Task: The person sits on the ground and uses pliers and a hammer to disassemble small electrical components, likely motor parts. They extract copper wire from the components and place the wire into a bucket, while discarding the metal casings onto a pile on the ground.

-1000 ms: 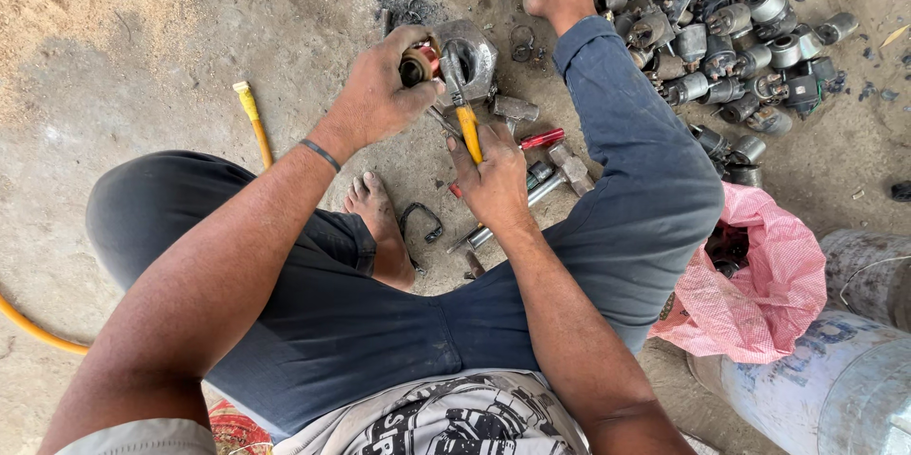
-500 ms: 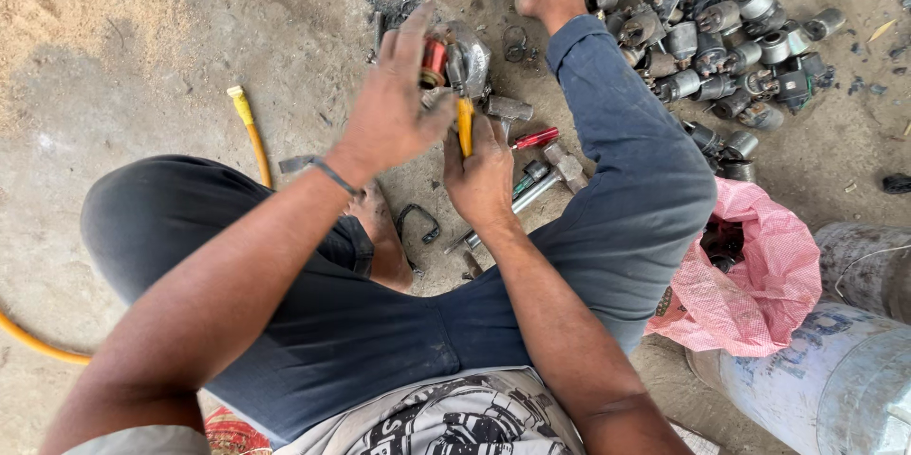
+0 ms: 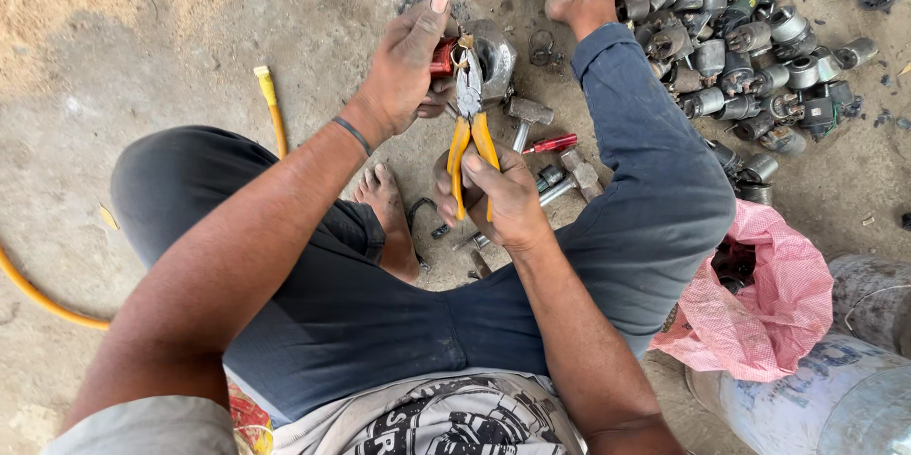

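I'm looking down at a seated person on the concrete floor (image 3: 142, 37), and the work is mid-stream by my read: the left hand (image 3: 403, 66) is wrapped around a small metal motor part (image 3: 489, 56) with a red piece at its side, lifted clear of the floor in front of the knees. The right hand (image 3: 503, 199) is squeezed shut around the yellow handles of the pliers (image 3: 470, 123), and the pliers' nose sits right at the top of that part, seemingly biting something there, though I can't make out what. Nothing looks pulled free yet, so I'd judge the gripping is underway and the removal is left to do

Pose: left wrist cocked, thumb up, fingers curled behind the part; right forearm running straight up from the lap, knuckles toward me

Just below the hands lie a hammer (image 3: 527, 118) and a red-handled screwdriver (image 3: 555, 144). A heap of similar grey parts (image 3: 750, 47) sits off to the right beyond the outstretched leg, and a pink mesh bag (image 3: 769, 303) nearer me
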